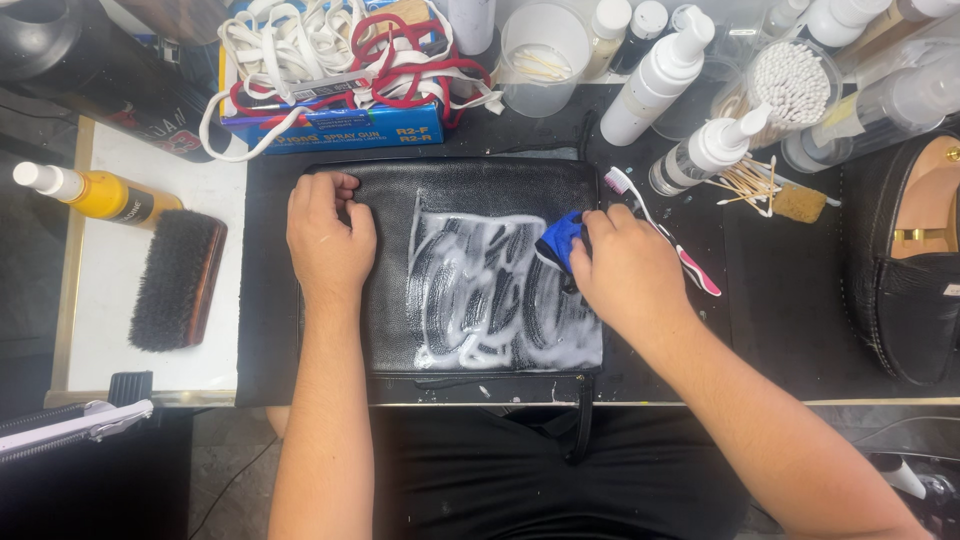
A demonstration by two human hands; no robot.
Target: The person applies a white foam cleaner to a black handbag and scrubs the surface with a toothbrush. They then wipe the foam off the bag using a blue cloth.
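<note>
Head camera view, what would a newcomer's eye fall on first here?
The white foam smeared in loops across the black leather pouch at centre. The right hand presses a blue cloth into it, while the left hand lies flat on the pouch's left end.

Black grained leather pouch (pixel 480 200), streaked with white foam swirls (pixel 480 290); blue cloth pad (pixel 560 240); pink-and-white toothbrush (pixel 690 265); yellow squeeze bottle (pixel 105 195); dark-bristled wooden brush (pixel 175 280); red and white laces (pixel 340 50); black surface (pixel 780 300).
</note>
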